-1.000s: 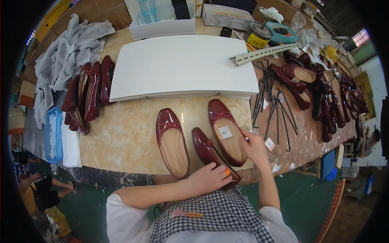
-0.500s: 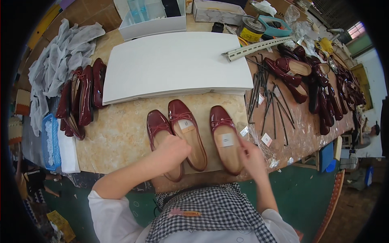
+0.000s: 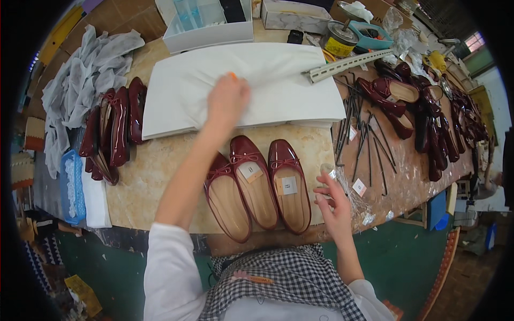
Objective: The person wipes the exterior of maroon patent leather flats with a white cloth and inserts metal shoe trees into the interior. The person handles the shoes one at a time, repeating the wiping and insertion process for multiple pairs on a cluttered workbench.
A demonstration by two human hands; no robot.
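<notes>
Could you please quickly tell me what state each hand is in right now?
Left hand: over the white sheets, blurred; its grip cannot be told.
Right hand: open beside the nearest shoe, not holding it.

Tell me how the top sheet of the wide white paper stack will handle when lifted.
The white, paper-like top sheet is probably floppy: creases fan out around the left hand. It's likely light, judging by the thin layers at the front edge. Its right end may drag, since the long, pale, slotted strip lies there.
</notes>
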